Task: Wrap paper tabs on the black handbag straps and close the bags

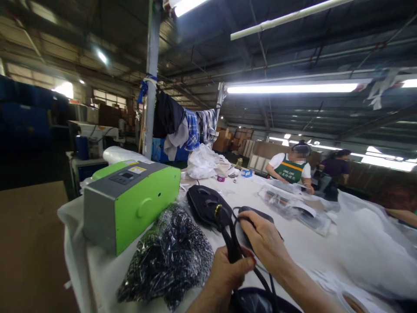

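My left hand point(230, 267) is closed around a bundle of black straps point(233, 248) low in the middle of the view. My right hand point(260, 232), just above and to the right, has its fingers curled on a thin black strap that loops near the fingertips. A gold-coloured buckle point(218, 210) shows at the upper end of the straps, against a black bag point(205, 202) lying on the table. Another flat dark item point(260, 214) lies partly behind my right hand. Below my hands, part of a black item point(260, 301) is cut off by the frame.
Crumpled dark bubble packaging point(172, 256) lies to the left, before a green and grey machine point(137, 200). Clear plastic bags point(371, 243) are on the right. A co-worker point(289, 167) in a green apron works across the white table point(302, 248). White plastic point(203, 161) is piled at the back.
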Demonstrator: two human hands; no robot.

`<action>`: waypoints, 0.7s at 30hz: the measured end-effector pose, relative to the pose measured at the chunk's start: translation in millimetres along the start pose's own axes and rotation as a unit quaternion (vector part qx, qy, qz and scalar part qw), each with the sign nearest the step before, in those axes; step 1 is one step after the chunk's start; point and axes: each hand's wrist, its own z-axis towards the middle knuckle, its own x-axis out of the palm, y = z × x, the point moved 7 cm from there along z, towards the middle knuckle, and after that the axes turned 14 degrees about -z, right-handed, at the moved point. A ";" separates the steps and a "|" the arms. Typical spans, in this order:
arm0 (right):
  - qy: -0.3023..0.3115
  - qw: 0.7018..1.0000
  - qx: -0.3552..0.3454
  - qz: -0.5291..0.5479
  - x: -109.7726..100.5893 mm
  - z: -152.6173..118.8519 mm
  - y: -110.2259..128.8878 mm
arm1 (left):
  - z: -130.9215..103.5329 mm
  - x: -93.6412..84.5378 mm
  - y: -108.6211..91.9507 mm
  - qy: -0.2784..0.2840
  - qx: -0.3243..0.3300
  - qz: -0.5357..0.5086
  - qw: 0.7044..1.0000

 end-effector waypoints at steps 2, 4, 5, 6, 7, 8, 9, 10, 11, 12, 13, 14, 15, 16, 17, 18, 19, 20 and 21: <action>-0.007 1.000 0.005 -0.004 1.6 1.2 0.0 | 2.1 -0.9 1.4 0.001 0.001 0.004 1.000; -0.013 1.000 0.011 0.001 2.4 2.4 -1.3 | 3.5 -2.4 3.4 -0.003 0.000 0.012 1.000; -0.017 1.000 0.014 0.007 2.5 3.1 -2.2 | 3.9 -2.9 4.4 -0.005 -0.002 0.013 1.000; -0.020 1.000 0.018 0.016 2.7 4.1 -3.3 | 4.3 -3.1 5.5 -0.007 -0.003 0.013 1.000; -0.023 0.999 0.021 0.027 2.9 5.2 -4.4 | 4.6 -3.0 6.7 -0.008 -0.005 0.013 1.000; -0.026 0.999 0.025 0.039 3.2 6.5 -5.6 | 5.0 -2.5 7.9 -0.009 -0.007 0.013 1.000; -0.029 0.998 0.029 0.051 3.5 7.9 -6.7 | 5.4 -1.7 9.1 -0.010 -0.009 0.012 1.000; -0.032 0.997 0.033 0.065 3.8 9.3 -7.9 | 5.8 -0.6 10.4 -0.008 -0.012 0.013 1.000; -0.036 0.996 0.036 0.079 4.1 10.6 -8.9 | 6.2 0.6 11.5 -0.006 -0.015 0.015 1.000; -0.040 0.994 0.040 0.095 4.3 11.9 -9.8 | 6.5 2.1 12.4 -0.002 -0.017 0.019 1.000; -0.044 0.992 0.043 0.110 4.3 12.9 -10.6 | 6.5 3.4 13.1 0.002 -0.019 0.023 1.000; -0.048 0.990 0.046 0.126 4.2 13.7 -11.1 | 6.3 4.8 13.4 0.006 -0.021 0.027 0.999; -0.050 0.987 0.049 0.141 4.1 14.4 -11.2 | 5.8 6.2 13.6 0.011 -0.024 0.031 0.999; -0.052 0.985 0.050 0.156 4.0 14.8 -11.0 | 5.1 7.2 13.3 0.014 -0.025 0.031 0.999; -0.052 0.983 0.050 0.168 3.9 15.0 -10.4 | 4.3 7.7 12.6 0.013 -0.025 0.026 0.999; -0.050 0.981 0.050 0.178 4.2 15.0 -9.6 | 3.4 7.8 12.0 0.010 -0.025 0.017 1.000; -0.047 0.980 0.051 0.185 4.8 14.9 -8.7 | 2.6 7.7 11.3 0.005 -0.024 0.005 1.000; -0.042 0.980 0.051 0.190 5.9 14.6 -7.8 | 1.9 7.5 10.9 0.002 -0.024 -0.008 1.000; -0.036 0.979 0.053 0.192 7.3 14.2 -7.0 | 1.4 7.3 11.1 0.001 -0.026 -0.018 1.000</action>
